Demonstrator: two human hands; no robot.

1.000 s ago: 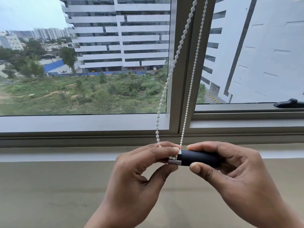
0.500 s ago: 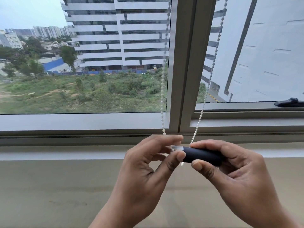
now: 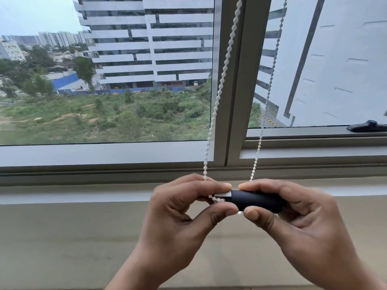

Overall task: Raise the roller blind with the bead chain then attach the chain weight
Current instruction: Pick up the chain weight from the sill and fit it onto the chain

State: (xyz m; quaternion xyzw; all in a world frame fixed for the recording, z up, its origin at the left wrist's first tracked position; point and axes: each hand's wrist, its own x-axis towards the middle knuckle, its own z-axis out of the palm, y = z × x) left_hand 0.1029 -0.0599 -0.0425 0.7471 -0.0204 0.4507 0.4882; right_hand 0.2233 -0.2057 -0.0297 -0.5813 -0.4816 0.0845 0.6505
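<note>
Fitting the weight onto the chain at the window [image 3: 104, 153]

Both hands held the sideways weight [image 3: 256, 200]: right hand [image 3: 303, 222] pinched its body, left hand [image 3: 184, 208] pinched the chain [image 3: 217, 97] loop at its left, open end. Since a second before, the strands hung wider apart.

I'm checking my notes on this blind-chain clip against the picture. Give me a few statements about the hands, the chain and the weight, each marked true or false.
1. The right hand holds the dark chain weight lying sideways. True.
2. The bead chain hangs in two strands in front of the window frame. True.
3. The left hand rests flat on the sill. False: its fingertips pinch at the pale end of the weight, where beads show.
4. The weight hangs freely from the chain. False: both hands grip it.
5. A dark window handle lies at the right edge. True.
</note>
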